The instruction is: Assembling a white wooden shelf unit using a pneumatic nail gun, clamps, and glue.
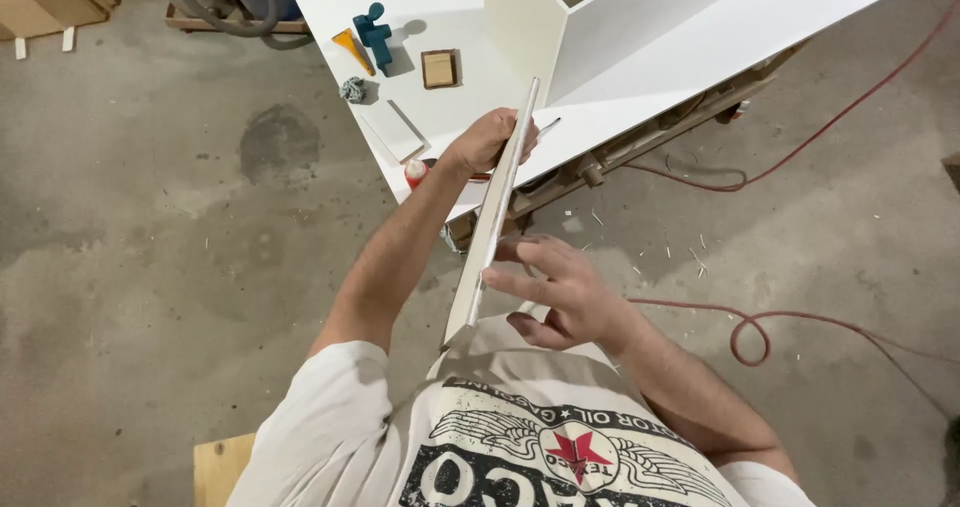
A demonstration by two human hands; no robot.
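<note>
Hands: 2, L (pixel 487 142) + R (pixel 562 292), on 1 white strip (pixel 492 227).

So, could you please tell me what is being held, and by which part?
A long white panel, seen edge-on: the left hand grips its far end, and the right hand fingers steady its near end.

A long narrow panel (pixel 493 207) runs edge-up from the person's chest toward the worktable (pixel 440 27). The left hand (pixel 487 140) grips its far part over the table's near edge; the right hand (pixel 560 292) touches its near part. On the table, left of the panel's tip, lie a clamp (pixel 375 35) and a small square block (pixel 438 69). A cable (pixel 790 322) loops on the floor to the right.
</note>
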